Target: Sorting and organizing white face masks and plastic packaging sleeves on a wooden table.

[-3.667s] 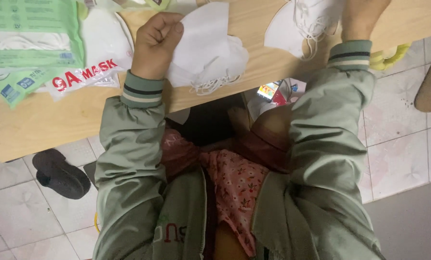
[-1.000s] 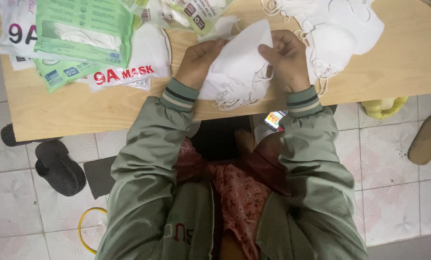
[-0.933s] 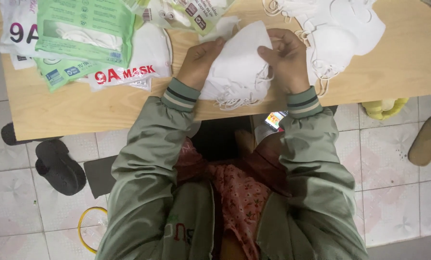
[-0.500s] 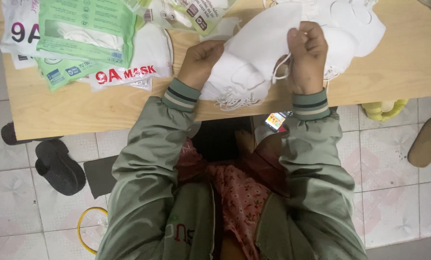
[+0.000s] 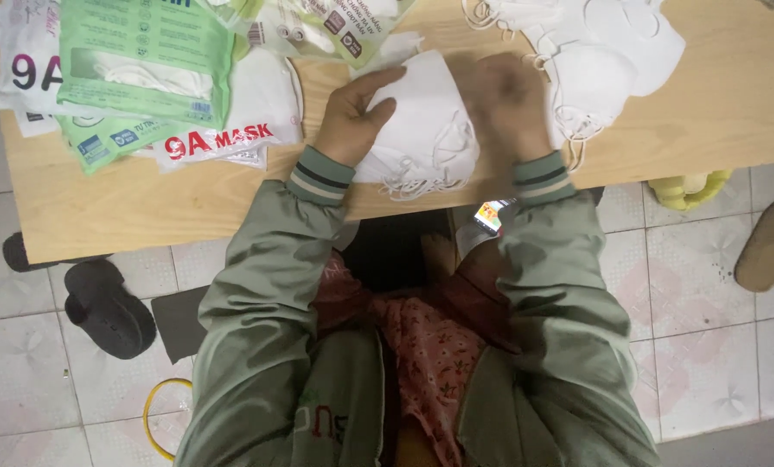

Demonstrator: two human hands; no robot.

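A small stack of white face masks (image 5: pixel 422 121) with ear loops lies on the wooden table (image 5: pixel 707 112) right in front of me. My left hand (image 5: pixel 352 117) rests on the stack's left side, fingers spread over the top mask. My right hand (image 5: pixel 504 104) is motion-blurred and lies flat on the stack's right side. A loose pile of more white masks (image 5: pixel 603 52) sits just to the right of my right hand.
Green and white mask packets (image 5: pixel 145 69) cover the table's left part. On the tiled floor, a black sandal (image 5: pixel 106 307) lies at the left and a brown shoe (image 5: pixel 772 242) at the right. A yellow object (image 5: pixel 690 186) sits under the table edge.
My right hand, which held a mask raised by its edge half a second ago, has come down onto the stack. My left hand has stayed on the stack.
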